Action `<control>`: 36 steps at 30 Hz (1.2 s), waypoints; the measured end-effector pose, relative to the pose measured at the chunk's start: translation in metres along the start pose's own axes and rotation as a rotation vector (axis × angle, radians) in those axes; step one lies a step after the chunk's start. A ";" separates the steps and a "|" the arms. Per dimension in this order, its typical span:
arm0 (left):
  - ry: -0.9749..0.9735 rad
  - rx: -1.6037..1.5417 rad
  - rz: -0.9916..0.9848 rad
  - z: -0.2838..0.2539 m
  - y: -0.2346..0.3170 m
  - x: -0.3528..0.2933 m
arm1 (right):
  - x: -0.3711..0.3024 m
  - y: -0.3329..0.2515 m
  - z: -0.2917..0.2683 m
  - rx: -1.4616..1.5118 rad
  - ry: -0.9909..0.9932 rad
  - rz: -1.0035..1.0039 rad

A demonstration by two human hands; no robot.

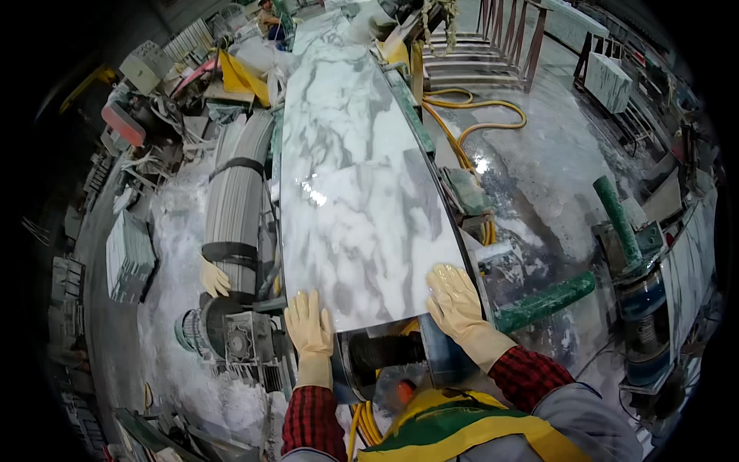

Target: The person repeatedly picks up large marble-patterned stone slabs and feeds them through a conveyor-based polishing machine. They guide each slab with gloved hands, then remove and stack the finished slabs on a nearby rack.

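A long, wet, polished marble slab [362, 200], white with grey veins, runs away from me along the middle. My left hand [309, 327], in a cream rubber glove, lies flat at its near left corner with fingers stretched forward. At the near right edge my right hand [458, 304], gloved alike, rests with its palm down and fingers extended onto the stone. Neither hand is wrapped around anything. Below the slab's near end a dark roller [385, 352] shows between blue metal side plates.
A loose cream glove [213, 277] hangs on the ribbed grey cover [235, 200] left of the slab, above a motor [242, 343]. Stacked stone pieces [129, 258] stand farther left. Green posts [545, 302] and yellow hoses [493, 125] lie to the right. A person [271, 19] is at the far end.
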State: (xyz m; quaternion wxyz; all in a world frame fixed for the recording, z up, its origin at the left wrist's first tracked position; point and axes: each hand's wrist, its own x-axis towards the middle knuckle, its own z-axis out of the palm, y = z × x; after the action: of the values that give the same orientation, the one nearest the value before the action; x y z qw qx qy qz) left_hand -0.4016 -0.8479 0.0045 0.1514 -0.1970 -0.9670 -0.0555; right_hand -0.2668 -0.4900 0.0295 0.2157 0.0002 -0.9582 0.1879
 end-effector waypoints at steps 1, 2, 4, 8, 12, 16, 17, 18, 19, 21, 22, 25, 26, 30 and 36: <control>-0.012 -0.018 0.009 0.007 0.004 -0.002 | -0.002 0.003 -0.004 -0.029 -0.011 0.013; -0.014 -0.018 0.021 0.004 0.008 0.004 | -0.002 0.003 -0.007 -0.045 -0.008 0.022; -0.018 -0.007 0.045 -0.005 0.012 0.011 | -0.006 0.003 -0.003 -0.078 0.026 0.010; 0.036 -0.009 0.040 -0.014 0.012 0.006 | -0.006 -0.001 -0.002 -0.058 0.102 -0.060; 0.059 -0.056 0.045 -0.022 0.013 0.002 | -0.006 -0.005 -0.003 -0.082 0.079 -0.062; 0.115 -0.091 0.058 -0.022 0.014 0.007 | -0.006 -0.006 -0.003 -0.081 0.106 -0.076; 0.111 -0.098 0.051 -0.026 0.015 0.007 | -0.003 -0.007 -0.004 -0.069 0.109 -0.085; 0.108 -0.105 0.045 -0.029 0.015 0.006 | -0.001 -0.003 -0.004 -0.003 0.062 -0.078; 0.116 -0.103 0.048 -0.029 0.014 0.004 | 0.002 0.006 -0.002 0.062 0.015 -0.071; 0.153 -0.101 0.049 -0.026 0.014 0.004 | 0.017 0.022 -0.001 0.120 -0.013 -0.102; 0.153 -0.115 0.052 -0.026 0.013 0.004 | 0.025 0.028 -0.001 0.123 0.005 -0.132; 0.134 -0.109 0.024 -0.028 0.012 -0.001 | 0.056 0.027 -0.001 -0.006 -0.002 -0.154; 0.147 -0.121 0.015 -0.031 0.015 -0.001 | 0.055 0.030 0.003 -0.077 0.026 -0.165; 0.128 -0.151 -0.001 -0.028 0.015 -0.006 | 0.047 0.044 0.017 -0.135 0.035 -0.195; 0.121 -0.152 -0.008 -0.029 0.012 -0.012 | 0.049 0.032 0.013 -0.112 0.003 -0.169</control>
State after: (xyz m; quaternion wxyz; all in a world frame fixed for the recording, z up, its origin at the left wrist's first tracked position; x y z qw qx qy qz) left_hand -0.3786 -0.8466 0.0290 0.1941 -0.2003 -0.9499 -0.1410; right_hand -0.3189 -0.4609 0.0270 0.2320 0.0685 -0.9635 0.1150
